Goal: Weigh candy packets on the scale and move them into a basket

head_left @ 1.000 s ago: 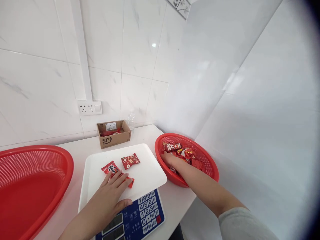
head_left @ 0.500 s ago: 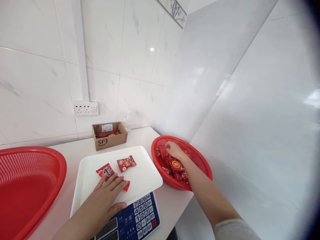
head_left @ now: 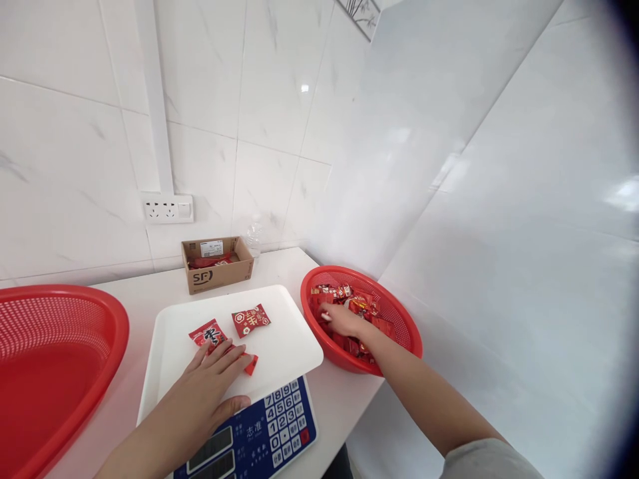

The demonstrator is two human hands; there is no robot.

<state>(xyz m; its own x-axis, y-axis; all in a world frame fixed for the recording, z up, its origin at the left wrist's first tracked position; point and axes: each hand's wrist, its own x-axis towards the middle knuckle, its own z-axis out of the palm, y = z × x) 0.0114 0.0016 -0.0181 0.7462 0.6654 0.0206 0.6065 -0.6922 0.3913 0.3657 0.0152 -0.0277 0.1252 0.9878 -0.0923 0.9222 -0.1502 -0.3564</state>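
Small red wrapped packets (head_left: 383, 325) lie in an oval red perforated plastic basket (head_left: 329, 350), where the right hand (head_left: 342, 320) appears to be selecting, its grip indeterminable, the left hand (head_left: 212, 376) resting open over others on a white rectangular tray (head_left: 283, 338), any lift calling for a pinch.

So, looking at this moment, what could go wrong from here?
The left hand lies over red packets on the white tray; any weight it puts there could skew a reading on the scale. The right-hand basket appears to jut past the table's edge, so a push from the right hand inside it might tip it.
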